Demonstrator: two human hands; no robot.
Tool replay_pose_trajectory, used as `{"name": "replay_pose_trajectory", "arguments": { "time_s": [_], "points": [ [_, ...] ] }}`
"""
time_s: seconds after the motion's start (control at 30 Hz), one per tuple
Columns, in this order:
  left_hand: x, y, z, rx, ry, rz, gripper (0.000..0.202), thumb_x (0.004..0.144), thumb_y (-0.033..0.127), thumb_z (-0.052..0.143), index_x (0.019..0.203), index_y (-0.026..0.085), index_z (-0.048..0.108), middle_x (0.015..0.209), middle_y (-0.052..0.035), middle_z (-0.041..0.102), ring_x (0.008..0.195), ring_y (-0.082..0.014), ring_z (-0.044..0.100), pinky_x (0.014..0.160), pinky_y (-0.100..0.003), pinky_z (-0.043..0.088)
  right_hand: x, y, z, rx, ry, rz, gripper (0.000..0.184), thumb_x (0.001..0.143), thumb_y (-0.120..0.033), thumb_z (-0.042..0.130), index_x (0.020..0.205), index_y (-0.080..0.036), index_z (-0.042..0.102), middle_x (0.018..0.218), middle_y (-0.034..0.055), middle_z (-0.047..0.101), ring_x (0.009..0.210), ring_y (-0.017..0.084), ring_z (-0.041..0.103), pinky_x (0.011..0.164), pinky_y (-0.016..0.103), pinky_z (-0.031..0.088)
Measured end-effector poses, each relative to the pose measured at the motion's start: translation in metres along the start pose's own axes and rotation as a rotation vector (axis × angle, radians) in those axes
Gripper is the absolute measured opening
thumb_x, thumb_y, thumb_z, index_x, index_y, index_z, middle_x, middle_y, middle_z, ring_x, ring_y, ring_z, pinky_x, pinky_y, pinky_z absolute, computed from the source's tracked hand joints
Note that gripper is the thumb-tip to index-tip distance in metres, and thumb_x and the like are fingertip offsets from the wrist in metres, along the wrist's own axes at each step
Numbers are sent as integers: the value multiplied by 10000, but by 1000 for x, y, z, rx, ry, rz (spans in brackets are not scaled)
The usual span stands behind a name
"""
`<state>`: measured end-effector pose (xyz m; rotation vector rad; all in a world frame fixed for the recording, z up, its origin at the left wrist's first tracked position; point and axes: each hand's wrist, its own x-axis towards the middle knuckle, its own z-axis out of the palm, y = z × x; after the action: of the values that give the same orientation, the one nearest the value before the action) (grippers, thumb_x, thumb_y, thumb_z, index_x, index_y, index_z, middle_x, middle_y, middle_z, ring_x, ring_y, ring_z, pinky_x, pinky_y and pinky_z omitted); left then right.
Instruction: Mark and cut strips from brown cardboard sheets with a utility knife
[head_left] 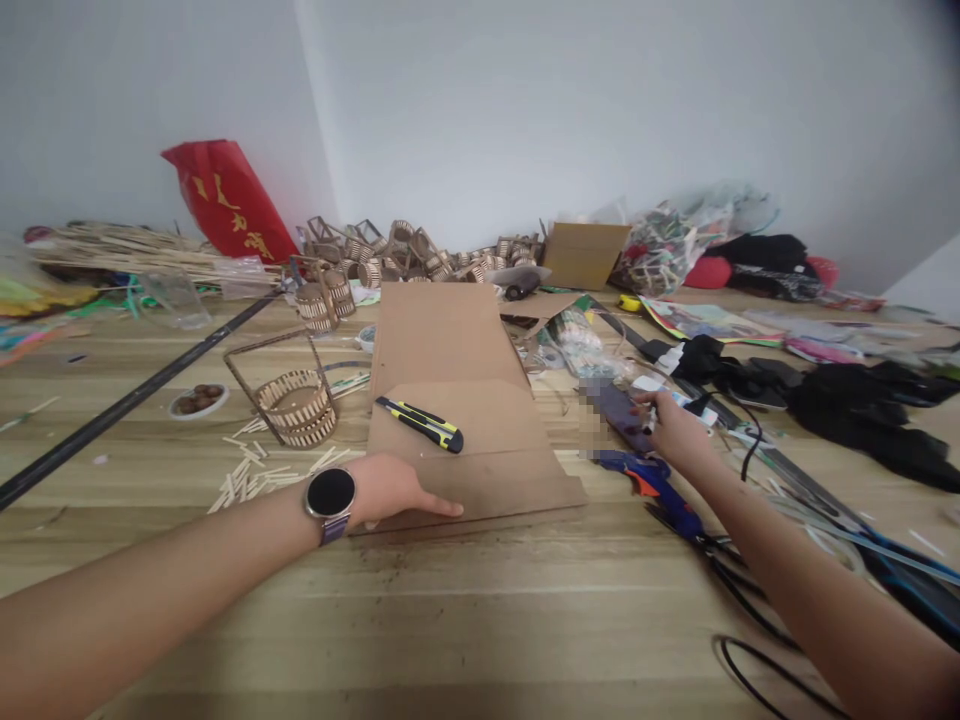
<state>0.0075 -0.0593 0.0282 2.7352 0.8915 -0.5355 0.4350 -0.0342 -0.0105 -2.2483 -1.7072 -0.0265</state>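
My left hand [405,487], with a round-faced watch [331,493] on its wrist, rests on the near end of a long flat piece of cardboard [450,345]. One digit stretches right along the cardboard; the other fingers are partly hidden. A yellow-and-black utility knife [421,424] lies on the cardboard beyond this hand. On the right, the fingers of my right hand [667,425] close at the edge of a dark phone [624,415], part of which is blurred out. Just below the phone lies a blue glue gun [675,505] with an orange trigger.
A bamboo basket [300,408] with a tall handle stands at left, by loose sticks [244,480] and a bowl [199,402] of brown balls. A black rod [142,395] lies diagonally. Small baskets [401,245] pile against the wall. Black cables [750,580] trail at right.
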Motion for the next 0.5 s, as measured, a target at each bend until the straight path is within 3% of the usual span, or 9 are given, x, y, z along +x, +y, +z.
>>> {"name": "replay_pose_trajectory", "arguments": {
  "time_s": [0.13,0.27,0.37,0.5],
  "points": [
    [-4,4,-3,49,-9,-50,765,817,-71,517,1361,466,552,455,74,478,437,-124,438,595,-203,400,-8,-24,-5,-58,-28,-18,360,906,-249,434,1186,-118,618,932,159,750,862,292,700,683,338,471],
    [-7,-2,-1,93,-15,-53,832,738,-3,684,1414,445,498,813,10,683,663,-173,630,648,-224,438,-17,-66,5,-88,-131,-85,312,932,-278,437,1107,-176,675,843,105,751,849,263,703,645,304,452],
    [-13,-4,4,103,-3,-66,719,785,172,745,1432,371,502,1031,-55,686,875,-234,672,654,-242,445,-15,-95,16,-109,-218,-139,288,920,-271,458,990,-175,721,871,129,753,859,264,705,634,299,443],
    [-24,0,20,74,133,-165,493,876,323,675,1358,274,585,1058,-82,667,923,-248,665,668,-269,465,-11,-120,25,-135,-277,-187,289,888,-211,470,982,-118,727,912,189,747,825,276,707,624,311,444]
  ]
}}
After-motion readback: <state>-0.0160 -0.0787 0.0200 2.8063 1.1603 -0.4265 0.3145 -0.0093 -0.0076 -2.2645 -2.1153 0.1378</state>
